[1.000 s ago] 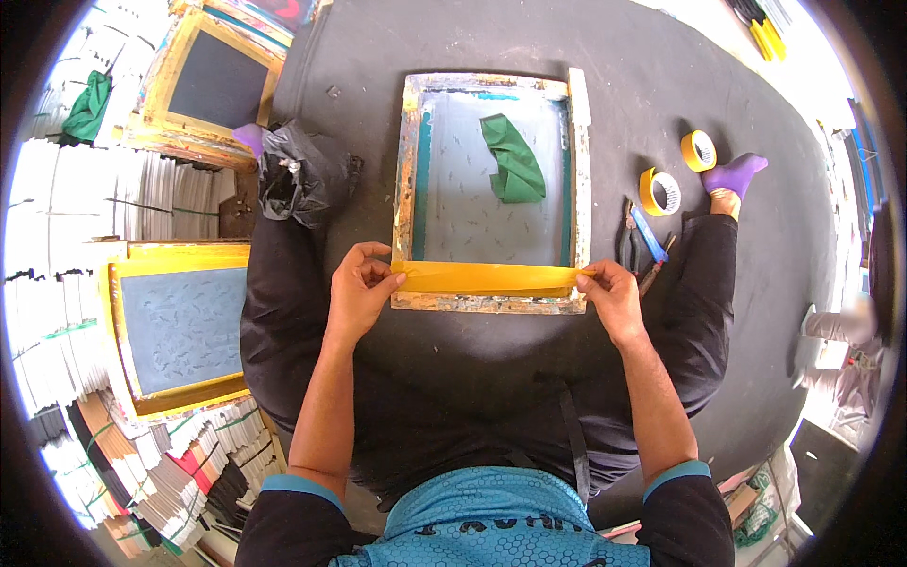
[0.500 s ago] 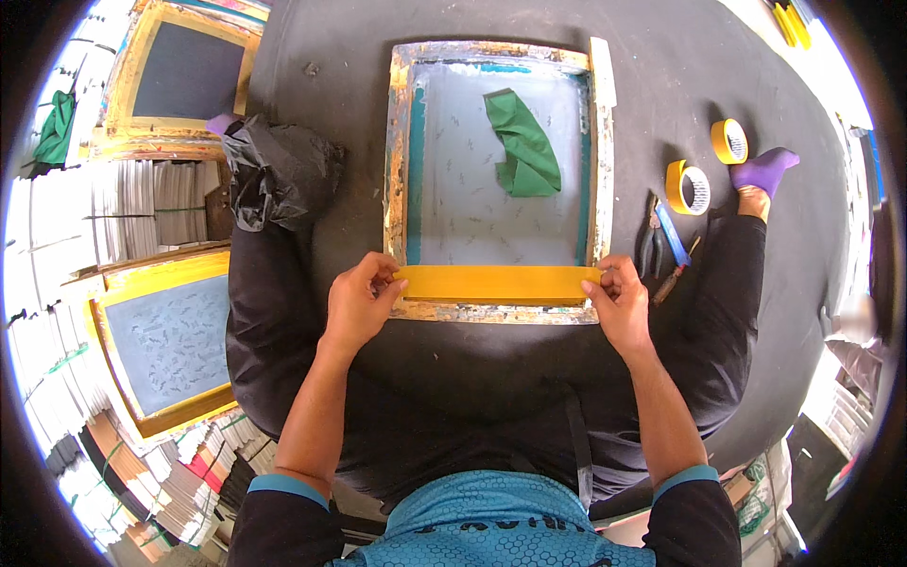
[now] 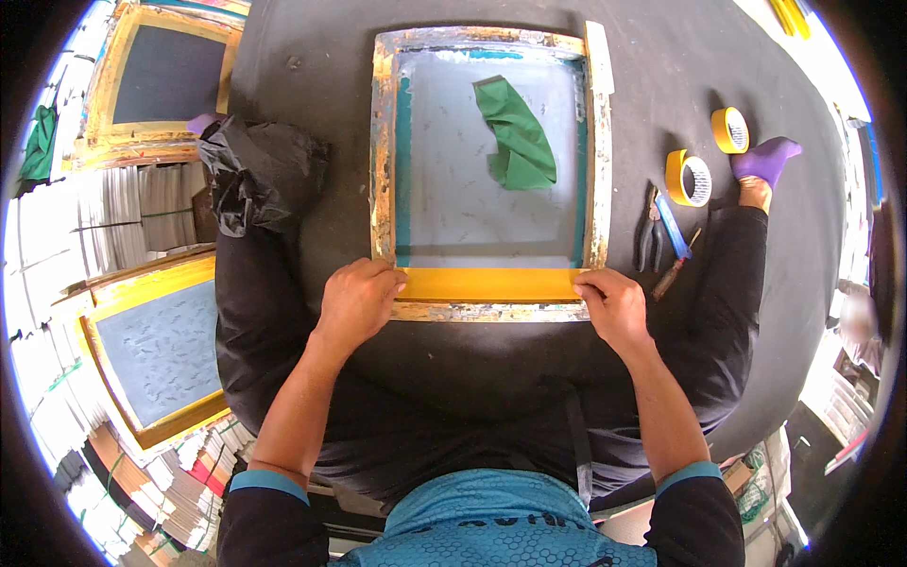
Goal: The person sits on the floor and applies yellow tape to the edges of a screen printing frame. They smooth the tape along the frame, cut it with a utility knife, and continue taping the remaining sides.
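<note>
A paint-stained wooden screen-printing frame (image 3: 385, 142) lies flat in front of me, its pale grey mesh (image 3: 444, 123) facing up. Across the near end of the mesh runs a strip of yellow tape (image 3: 491, 283), stretched between my hands. My left hand (image 3: 359, 300) is closed on the strip's left end, at the frame's near left corner. At the right end, my right hand (image 3: 616, 304) has its fingers curled and closed on the tape. On the mesh's upper right rests a crumpled green cloth (image 3: 520, 137).
Right of the frame lie two yellow tape rolls (image 3: 730, 129), pliers (image 3: 649, 244), a blue tool (image 3: 672, 227) and a screwdriver (image 3: 669, 281). A black plastic bag (image 3: 260, 170) covers my left foot. More screens (image 3: 156, 350) and paper stacks (image 3: 109, 231) fill the left side.
The tape strip now lies lower and flatter against the frame's near end. Both hands have turned from an upright pinch to knuckles-up, and the right has shifted slightly inward.
</note>
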Tool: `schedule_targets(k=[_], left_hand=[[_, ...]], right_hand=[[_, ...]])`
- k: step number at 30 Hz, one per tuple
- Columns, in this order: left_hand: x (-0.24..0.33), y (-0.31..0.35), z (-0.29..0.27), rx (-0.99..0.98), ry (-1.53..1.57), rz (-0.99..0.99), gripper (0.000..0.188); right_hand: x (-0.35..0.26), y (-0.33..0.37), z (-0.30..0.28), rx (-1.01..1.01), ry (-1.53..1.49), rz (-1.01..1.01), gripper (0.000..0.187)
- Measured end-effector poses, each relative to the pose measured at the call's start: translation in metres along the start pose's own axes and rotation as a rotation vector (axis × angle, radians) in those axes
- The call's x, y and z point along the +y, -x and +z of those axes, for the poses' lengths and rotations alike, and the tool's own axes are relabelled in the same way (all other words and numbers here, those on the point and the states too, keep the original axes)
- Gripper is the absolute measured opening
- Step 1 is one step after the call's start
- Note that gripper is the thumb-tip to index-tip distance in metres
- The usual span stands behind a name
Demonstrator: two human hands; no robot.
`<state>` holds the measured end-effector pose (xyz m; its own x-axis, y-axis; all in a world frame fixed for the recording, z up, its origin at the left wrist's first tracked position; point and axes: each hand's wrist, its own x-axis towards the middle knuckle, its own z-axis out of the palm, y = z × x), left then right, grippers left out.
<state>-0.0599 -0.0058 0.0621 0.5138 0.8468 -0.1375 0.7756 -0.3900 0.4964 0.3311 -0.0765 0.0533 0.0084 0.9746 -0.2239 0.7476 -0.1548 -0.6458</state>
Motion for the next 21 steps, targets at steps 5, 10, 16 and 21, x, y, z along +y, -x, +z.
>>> schedule_targets(k=[5, 10, 16, 21], left_hand=[[0.005, -0.002, -0.005, -0.045, -0.064, -0.005, 0.011], [0.008, 0.002, -0.005, -0.079, -0.027, -0.063, 0.013], [0.009, 0.003, -0.007, -0.117, -0.035, -0.088, 0.014], [0.013, 0.011, -0.008, -0.203, -0.064, -0.118, 0.015]], right_hand=[[-0.001, 0.001, -0.001, -0.023, -0.031, 0.102, 0.014], [-0.001, 0.002, -0.004, -0.083, -0.058, 0.185, 0.015], [-0.009, 0.002, -0.005, -0.154, 0.114, 0.187, 0.016], [-0.016, 0.006, -0.006, -0.198, 0.245, 0.100, 0.014]])
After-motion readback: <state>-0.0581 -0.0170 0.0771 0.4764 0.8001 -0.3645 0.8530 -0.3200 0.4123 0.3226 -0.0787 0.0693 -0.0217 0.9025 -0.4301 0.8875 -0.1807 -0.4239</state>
